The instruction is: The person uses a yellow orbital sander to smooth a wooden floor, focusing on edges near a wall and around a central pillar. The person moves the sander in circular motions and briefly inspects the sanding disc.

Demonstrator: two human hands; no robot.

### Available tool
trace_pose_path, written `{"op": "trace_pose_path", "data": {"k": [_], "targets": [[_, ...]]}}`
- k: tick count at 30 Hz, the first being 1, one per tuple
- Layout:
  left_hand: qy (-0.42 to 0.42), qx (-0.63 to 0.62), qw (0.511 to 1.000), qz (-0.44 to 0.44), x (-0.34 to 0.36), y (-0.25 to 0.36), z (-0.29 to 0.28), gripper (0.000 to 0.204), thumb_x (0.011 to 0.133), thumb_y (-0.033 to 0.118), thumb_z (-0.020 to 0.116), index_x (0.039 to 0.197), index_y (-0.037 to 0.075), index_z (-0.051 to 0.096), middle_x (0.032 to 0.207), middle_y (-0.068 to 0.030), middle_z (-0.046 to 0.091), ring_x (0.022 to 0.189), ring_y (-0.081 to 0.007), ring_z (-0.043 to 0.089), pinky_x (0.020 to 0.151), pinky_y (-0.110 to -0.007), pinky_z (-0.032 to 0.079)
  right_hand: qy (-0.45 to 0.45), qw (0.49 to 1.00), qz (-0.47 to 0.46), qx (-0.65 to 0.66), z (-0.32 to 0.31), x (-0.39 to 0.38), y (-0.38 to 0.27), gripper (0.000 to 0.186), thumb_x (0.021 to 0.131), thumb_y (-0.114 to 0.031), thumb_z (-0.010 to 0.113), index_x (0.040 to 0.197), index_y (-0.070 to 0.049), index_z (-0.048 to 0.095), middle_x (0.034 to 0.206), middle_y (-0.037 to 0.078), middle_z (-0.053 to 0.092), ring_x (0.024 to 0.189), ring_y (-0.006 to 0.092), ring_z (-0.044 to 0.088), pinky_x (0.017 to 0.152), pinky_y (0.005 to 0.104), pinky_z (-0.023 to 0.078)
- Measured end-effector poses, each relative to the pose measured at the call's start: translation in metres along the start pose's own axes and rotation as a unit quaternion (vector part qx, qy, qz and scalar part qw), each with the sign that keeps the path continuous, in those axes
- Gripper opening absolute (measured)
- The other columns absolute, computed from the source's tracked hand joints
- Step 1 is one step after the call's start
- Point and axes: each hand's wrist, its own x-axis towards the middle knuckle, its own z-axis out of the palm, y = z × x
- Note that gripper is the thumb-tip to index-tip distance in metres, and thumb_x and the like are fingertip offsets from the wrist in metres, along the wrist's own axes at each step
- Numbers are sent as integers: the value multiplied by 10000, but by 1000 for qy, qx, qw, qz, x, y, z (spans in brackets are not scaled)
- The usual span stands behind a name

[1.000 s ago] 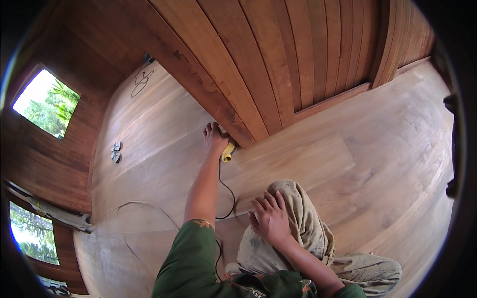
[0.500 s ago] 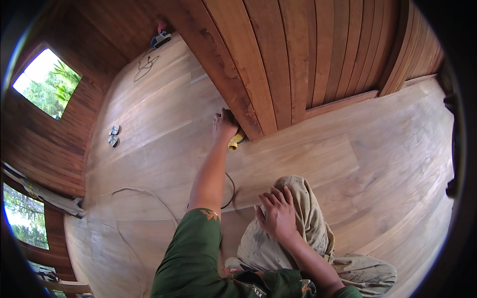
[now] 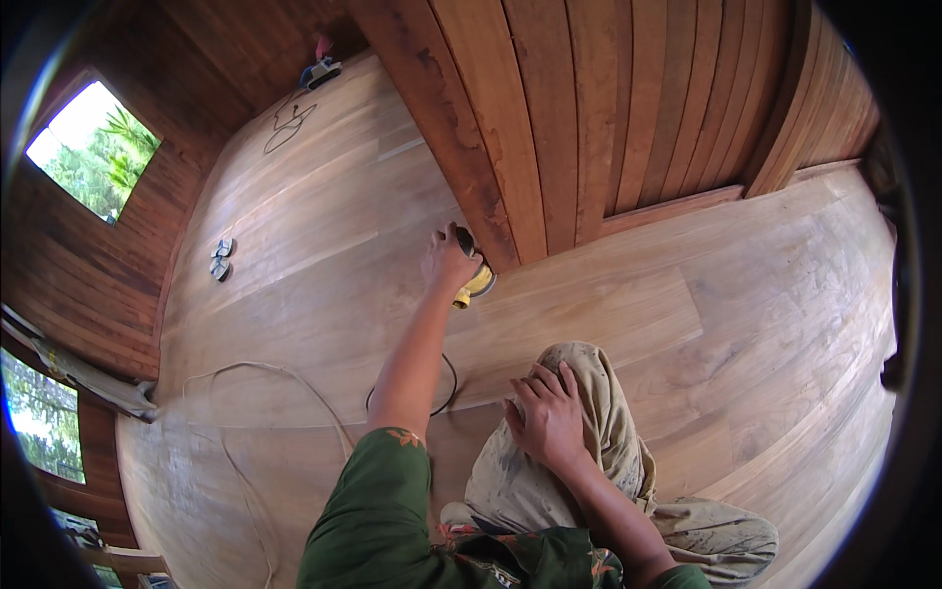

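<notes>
My left hand (image 3: 449,261) is wrapped over the top of a yellow and black random orbital sander (image 3: 479,285), which sits on the wooden floor (image 3: 579,304) just beside the foot of a wooden post (image 3: 471,167). My palm and fingers hide part of the sander's black top. Resting on the knee of my stained beige trousers (image 3: 613,422), my right hand (image 3: 551,417) holds nothing, with its fingers stretched and apart. A dark cord (image 3: 454,378) loops on the floor by my left forearm.
A plank wall (image 3: 628,108) runs right from the post. A pale cord (image 3: 294,373) curves across the floor on the left. Sandals (image 3: 222,258) lie farther off. Another power tool (image 3: 319,74) with a coiled cord (image 3: 287,130) stands at the far wall.
My left hand has drawn the sander slightly toward me, out from the post's corner, so more of its yellow body shows. My right hand stays on the knee.
</notes>
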Motion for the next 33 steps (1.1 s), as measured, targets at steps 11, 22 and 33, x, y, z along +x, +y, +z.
{"op": "trace_pose_path", "data": {"k": [11,22,33], "targets": [[5,-11,1000,3,30,-8,-2,961,860,401,842,1677,185,383,1512,-189,564,1368,-431,625,1068,-530,582,-11,1000,8,-1,1,0,0,379,974,-287,739,1259,-38,766,1172,137,779,1393,341,614,1302,599,290],[-22,-18,998,-53,90,-10,4,862,890,413,843,1618,238,414,1557,-215,525,1406,-477,585,1103,-581,548,-28,999,21,-12,4,2,1,383,976,-285,729,1283,-58,768,1187,130,789,1403,344,610,1300,614,296],[-19,1,999,-35,84,-18,-6,808,882,416,831,1590,253,479,1565,-213,537,1419,-465,577,1110,-555,546,-29,999,21,-7,2,4,0,379,978,-287,727,1272,-53,776,1182,133,790,1404,344,609,1302,618,284]]}}
